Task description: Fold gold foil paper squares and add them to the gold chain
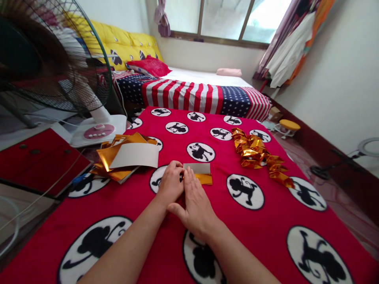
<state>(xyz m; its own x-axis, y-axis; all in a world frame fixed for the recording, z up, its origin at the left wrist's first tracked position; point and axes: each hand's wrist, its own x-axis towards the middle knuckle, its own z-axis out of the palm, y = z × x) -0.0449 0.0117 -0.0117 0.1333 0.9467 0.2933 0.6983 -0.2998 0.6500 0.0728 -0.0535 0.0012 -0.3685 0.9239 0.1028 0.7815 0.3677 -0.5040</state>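
A partly folded sheet of gold foil paper [204,178] lies on the red cloth in front of me, its pale backing showing above a gold strip. My left hand [172,183] is curled at the paper's left end, fingertips closed on it; the hands hide that end. Stretched flat over the paper's left part is my right hand [197,203], fingers together and thumb apart, pressing down. To the left sits a loose stack of gold foil sheets [130,156], a pale side up on top. Several folded gold foil pieces [251,148] form a pile on the right.
The red cloth [266,244] with monkey prints covers the table. A running fan [97,124] stands at the left beside a red-topped box [44,157]. Beyond the table is a bed [189,94]. A yellow stool [289,125] and a ring-light stand [319,171] are on the right.
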